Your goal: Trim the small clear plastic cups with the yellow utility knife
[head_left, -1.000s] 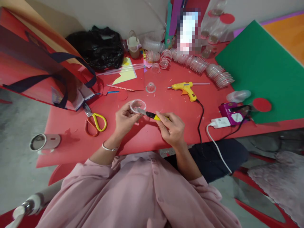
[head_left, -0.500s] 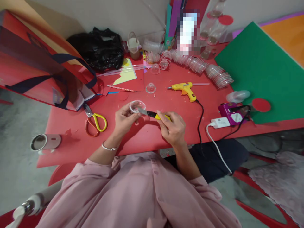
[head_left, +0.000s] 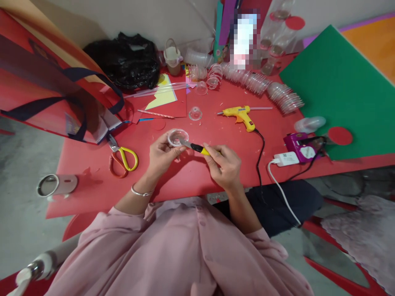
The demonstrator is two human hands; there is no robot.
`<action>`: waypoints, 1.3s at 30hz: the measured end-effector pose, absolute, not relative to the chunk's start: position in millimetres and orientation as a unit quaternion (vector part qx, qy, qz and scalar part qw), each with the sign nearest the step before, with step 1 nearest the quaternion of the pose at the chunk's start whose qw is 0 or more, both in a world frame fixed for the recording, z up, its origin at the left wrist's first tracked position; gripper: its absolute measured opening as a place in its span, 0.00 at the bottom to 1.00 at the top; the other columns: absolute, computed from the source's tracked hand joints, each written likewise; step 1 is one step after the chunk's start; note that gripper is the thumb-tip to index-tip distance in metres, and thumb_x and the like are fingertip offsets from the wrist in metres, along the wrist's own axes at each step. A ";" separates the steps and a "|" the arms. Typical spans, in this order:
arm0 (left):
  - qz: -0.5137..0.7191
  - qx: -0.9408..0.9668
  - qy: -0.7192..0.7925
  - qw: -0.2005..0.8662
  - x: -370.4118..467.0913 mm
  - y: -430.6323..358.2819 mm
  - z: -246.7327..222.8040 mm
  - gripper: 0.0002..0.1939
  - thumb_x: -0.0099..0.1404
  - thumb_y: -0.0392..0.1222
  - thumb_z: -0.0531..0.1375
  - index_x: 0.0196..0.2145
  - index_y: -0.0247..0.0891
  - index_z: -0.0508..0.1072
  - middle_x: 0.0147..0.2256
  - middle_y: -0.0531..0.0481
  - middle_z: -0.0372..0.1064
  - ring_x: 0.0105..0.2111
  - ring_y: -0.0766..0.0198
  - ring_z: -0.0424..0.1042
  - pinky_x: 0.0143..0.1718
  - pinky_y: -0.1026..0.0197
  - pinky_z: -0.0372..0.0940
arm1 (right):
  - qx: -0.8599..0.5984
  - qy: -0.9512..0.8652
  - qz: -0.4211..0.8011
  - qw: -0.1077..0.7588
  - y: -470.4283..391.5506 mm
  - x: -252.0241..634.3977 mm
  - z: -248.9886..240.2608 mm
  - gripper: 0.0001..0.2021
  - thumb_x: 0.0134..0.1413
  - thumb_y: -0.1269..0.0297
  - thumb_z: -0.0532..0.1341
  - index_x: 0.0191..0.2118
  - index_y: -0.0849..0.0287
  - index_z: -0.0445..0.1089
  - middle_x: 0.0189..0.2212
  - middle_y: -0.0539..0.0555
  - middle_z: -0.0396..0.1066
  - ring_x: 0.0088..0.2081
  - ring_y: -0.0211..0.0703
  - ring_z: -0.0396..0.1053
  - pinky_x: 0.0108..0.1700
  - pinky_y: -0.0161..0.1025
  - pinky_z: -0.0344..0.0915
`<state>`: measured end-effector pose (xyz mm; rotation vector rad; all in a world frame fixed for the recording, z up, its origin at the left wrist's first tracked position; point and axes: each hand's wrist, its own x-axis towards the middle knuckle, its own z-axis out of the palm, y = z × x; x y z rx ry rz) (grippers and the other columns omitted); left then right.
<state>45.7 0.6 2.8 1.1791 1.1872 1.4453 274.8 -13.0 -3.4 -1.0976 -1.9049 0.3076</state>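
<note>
While L hand [head_left: 159, 155] pinches cup [head_left: 177, 137] at fingertips [head_left: 174, 153], R hand [head_left: 226, 164] grips cutter [head_left: 197, 147], blade [head_left: 186, 143] at cup

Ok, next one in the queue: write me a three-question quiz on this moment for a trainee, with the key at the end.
1. Multiple choice: what does the right hand hold?
a) a pencil
b) a knife
c) a brush
2. True or false: the left hand holds nothing.
3. Which lies nearer the left hand, the scissors or the glue gun?

Key:
1. b
2. False; it holds a small clear cup.
3. The scissors.
</note>
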 end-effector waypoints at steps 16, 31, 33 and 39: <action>0.591 0.493 0.460 0.443 46.3 -1.1 9.5 0.26 0.53 0.45 0.77 0.49 0.40 0.81 0.45 0.42 0.80 0.29 0.65 0.76 0.22 0.68 0.68 | -0.436 -0.785 0.081 0.433 -9.5 279.3 -6.9 0.17 0.67 0.61 0.62 0.60 0.47 0.75 0.43 0.55 0.77 0.43 0.42 0.73 0.47 0.41 0.67; 0.572 0.441 0.431 0.541 49.6 -0.5 9.8 0.28 0.53 0.44 0.77 0.52 0.44 0.79 0.48 0.43 0.77 0.25 0.70 0.72 0.18 0.67 0.66 | -0.431 -0.760 0.125 0.470 -9.6 280.5 -1.9 0.18 0.67 0.63 0.62 0.60 0.50 0.74 0.42 0.55 0.77 0.42 0.42 0.74 0.46 0.41 0.70; 0.571 0.441 0.429 0.544 50.1 0.3 8.3 0.30 0.50 0.43 0.78 0.51 0.44 0.78 0.48 0.43 0.77 0.24 0.70 0.71 0.18 0.67 0.65 | -0.432 -0.771 0.116 0.453 -14.0 274.2 -1.6 0.18 0.67 0.63 0.63 0.60 0.50 0.75 0.43 0.55 0.77 0.43 0.42 0.74 0.47 0.41 0.70; 0.573 0.450 0.468 0.499 50.3 0.3 1.6 0.27 0.52 0.45 0.77 0.48 0.40 0.79 0.40 0.46 0.79 0.19 0.72 0.68 0.17 0.67 0.64 | -0.443 -0.782 0.090 0.429 -16.3 273.1 -2.7 0.18 0.67 0.61 0.62 0.60 0.47 0.75 0.43 0.55 0.78 0.43 0.42 0.74 0.47 0.41 0.68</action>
